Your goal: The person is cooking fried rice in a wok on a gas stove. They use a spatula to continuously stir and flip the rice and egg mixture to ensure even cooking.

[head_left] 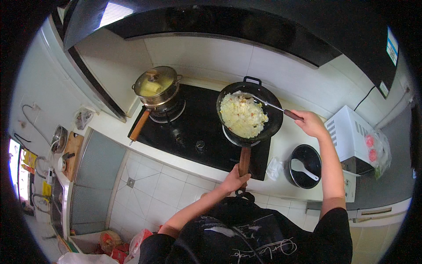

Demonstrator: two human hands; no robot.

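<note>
My left hand (236, 180) grips the wooden handle (244, 161) of a black wok (275, 123) on the right burner of the black glass cooktop (194, 122). Fried rice (244, 115) with bits of egg lies in the wok. My right hand (308, 122) is closed around the dark handle of a metal cooking turner (272, 105), whose blade is partly hidden in the rice. On the left burner stands a steel pot (161, 99) under a glass lid (155, 79), with pale yellow food inside.
Right of the cooktop, a black inner pot (291, 178) holds a white rice paddle (305, 170), beside a crumpled tissue (274, 169). A white microwave (347, 132) stands farther right. The left pot's wooden handle (140, 125) juts past the counter edge. A range hood (224, 26) hangs above.
</note>
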